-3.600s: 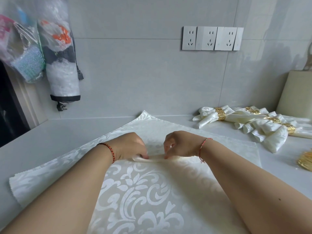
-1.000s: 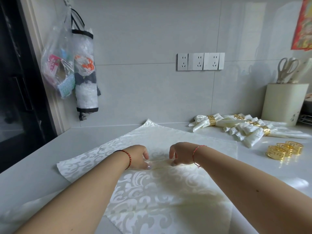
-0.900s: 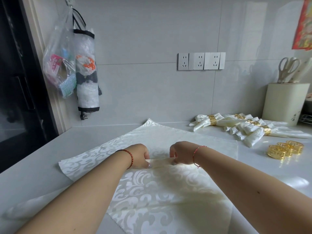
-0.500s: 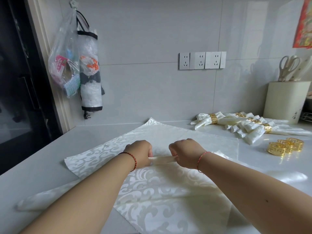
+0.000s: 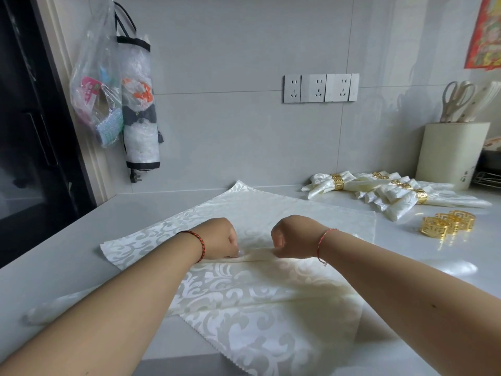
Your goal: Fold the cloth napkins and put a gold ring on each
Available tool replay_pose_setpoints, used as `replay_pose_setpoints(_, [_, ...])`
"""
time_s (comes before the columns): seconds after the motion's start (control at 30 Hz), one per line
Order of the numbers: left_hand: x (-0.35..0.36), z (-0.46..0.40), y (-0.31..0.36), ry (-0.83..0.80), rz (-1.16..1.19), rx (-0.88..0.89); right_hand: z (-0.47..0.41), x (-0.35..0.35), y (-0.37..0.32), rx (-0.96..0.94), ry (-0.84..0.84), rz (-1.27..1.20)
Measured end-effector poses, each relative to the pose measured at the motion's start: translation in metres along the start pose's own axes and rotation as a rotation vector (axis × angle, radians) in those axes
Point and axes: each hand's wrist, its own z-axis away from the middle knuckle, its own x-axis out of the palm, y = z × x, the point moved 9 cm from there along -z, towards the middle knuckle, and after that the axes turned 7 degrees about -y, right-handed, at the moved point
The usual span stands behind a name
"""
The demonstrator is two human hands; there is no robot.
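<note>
Pinching a raised pleat, the damask napkin (image 5: 244, 283) is gripped by curled left hand (image 5: 219, 238) and right hand (image 5: 294, 236), keeping the fold crisp.

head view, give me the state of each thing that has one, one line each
left hand: fingers curled, pinching the cloth fold
right hand: fingers curled, pinching the same fold
cream damask cloth napkin: spread on the counter, part folded, no ring
finished cream napkins: rolled, gold rings on, lying in a pile
loose gold rings: unused, on the counter
scissors: upright in the cream holder
</note>
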Motion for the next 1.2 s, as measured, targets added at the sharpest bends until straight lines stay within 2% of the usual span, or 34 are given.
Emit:
replay_pose_setpoints(0.2, [0.007, -0.003, -0.002, 0.005, 0.032, 0.002, -0.002, 0.008, 0.007, 0.002, -0.091, -0.099])
replay_pose_setpoints(0.4, [0.010, -0.005, -0.006, -0.043, 0.037, -0.021, -0.001, 0.012, 0.011, 0.003, -0.110, -0.078])
replay_pose_setpoints(0.73, [0.009, -0.001, -0.006, -0.025, 0.033, -0.027, 0.004, 0.007, 0.006, -0.028, -0.133, -0.078])
replay_pose_setpoints(0.87, [0.011, -0.001, -0.011, -0.038, 0.073, -0.047, 0.005, 0.006, 0.004, -0.053, -0.194, -0.075])
replay_pose_setpoints(1.2, [0.013, 0.002, -0.023, -0.161, 0.065, -0.102, -0.008, 0.003, 0.006, -0.016, -0.221, -0.063])
